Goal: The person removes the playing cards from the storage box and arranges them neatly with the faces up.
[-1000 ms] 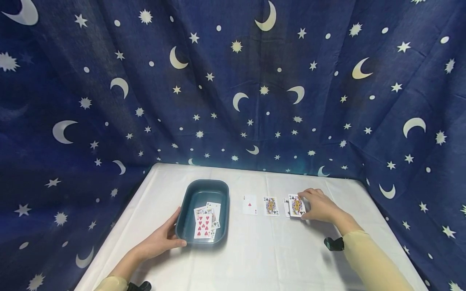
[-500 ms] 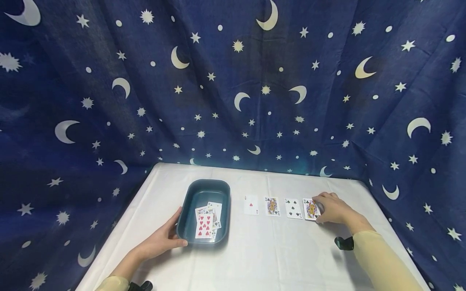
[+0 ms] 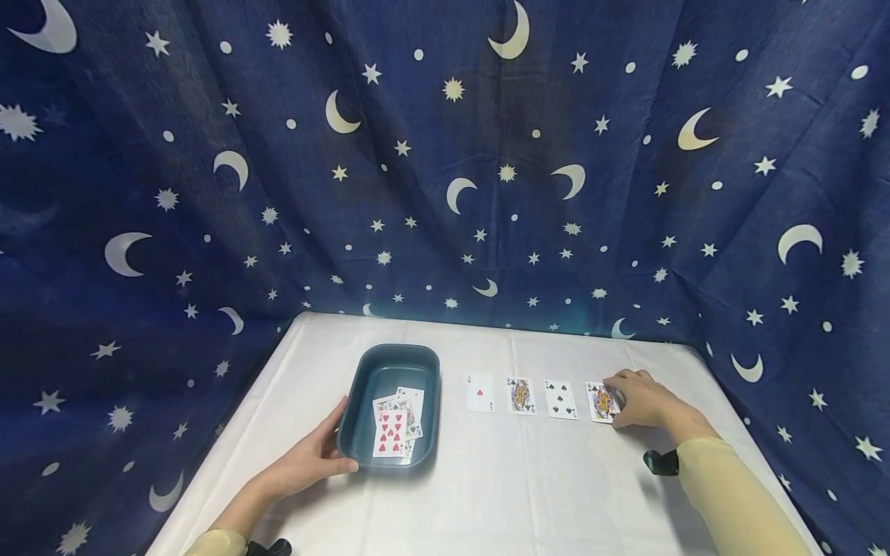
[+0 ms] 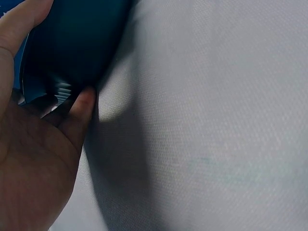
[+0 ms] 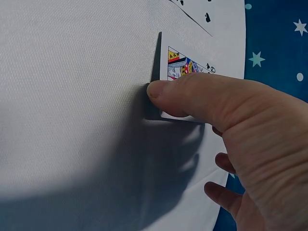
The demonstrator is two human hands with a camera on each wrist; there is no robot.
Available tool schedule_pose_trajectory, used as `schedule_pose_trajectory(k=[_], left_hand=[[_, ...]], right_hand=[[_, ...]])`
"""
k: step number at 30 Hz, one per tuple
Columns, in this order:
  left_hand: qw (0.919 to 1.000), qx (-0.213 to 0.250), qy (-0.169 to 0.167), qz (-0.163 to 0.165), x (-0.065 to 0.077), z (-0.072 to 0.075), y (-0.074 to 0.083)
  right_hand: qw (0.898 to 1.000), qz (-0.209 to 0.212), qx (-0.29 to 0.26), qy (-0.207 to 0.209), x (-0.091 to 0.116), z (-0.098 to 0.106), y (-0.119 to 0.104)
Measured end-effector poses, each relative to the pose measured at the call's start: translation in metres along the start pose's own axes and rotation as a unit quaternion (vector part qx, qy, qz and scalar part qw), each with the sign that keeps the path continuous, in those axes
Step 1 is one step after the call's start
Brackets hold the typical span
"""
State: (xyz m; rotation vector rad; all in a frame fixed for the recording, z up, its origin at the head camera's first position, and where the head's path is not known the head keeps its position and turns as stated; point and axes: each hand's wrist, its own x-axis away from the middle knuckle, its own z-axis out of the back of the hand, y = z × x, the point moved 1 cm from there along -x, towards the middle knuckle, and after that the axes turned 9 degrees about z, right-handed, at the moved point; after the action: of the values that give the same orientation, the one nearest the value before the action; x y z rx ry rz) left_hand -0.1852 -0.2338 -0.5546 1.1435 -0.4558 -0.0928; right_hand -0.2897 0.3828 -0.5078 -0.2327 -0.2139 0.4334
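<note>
My right hand [image 3: 641,398] pinches a queen of clubs playing card [image 3: 599,402] by its right side, at the right end of a row of cards. In the right wrist view, the thumb lies across the queen card [image 5: 166,103], whose edge casts a narrow shadow on the cloth. To its left lie a spades card [image 3: 561,399], a face card [image 3: 521,396] and a card with a single red heart [image 3: 480,394]. My left hand [image 3: 309,455] grips the left wall of a dark teal tray [image 3: 436,409], thumb at the near corner, fingers partly hidden behind the wall.
Several loose cards overlap inside the tray, a hearts card [image 3: 390,433] on top. White cloth [image 3: 487,494] covers the table. A dark blue curtain [image 3: 417,193] with moons and stars stands behind and at both sides. A black device [image 3: 660,463] sits at the right wrist.
My right hand has moved right with the queen card, from overlapping the spades card to a spot beside it. The spades card is now uncovered. My left hand stays on the tray.
</note>
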Motion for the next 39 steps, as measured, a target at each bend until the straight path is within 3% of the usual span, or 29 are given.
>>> schedule_pose_trajectory(k=[13, 39], left_hand=[[0.9999, -0.014, 0.003, -0.003, 0.0009, -0.0005, -0.0016], [0.9997, -0.022, 0.009, -0.004, 0.0019, 0.0007, 0.0047]], right_hand=[[0.999, -0.029, -0.018, -0.024, -0.0016, -0.004, 0.0009], [0.998, -0.04, -0.04, -0.03, -0.0042, -0.0036, 0.0019]])
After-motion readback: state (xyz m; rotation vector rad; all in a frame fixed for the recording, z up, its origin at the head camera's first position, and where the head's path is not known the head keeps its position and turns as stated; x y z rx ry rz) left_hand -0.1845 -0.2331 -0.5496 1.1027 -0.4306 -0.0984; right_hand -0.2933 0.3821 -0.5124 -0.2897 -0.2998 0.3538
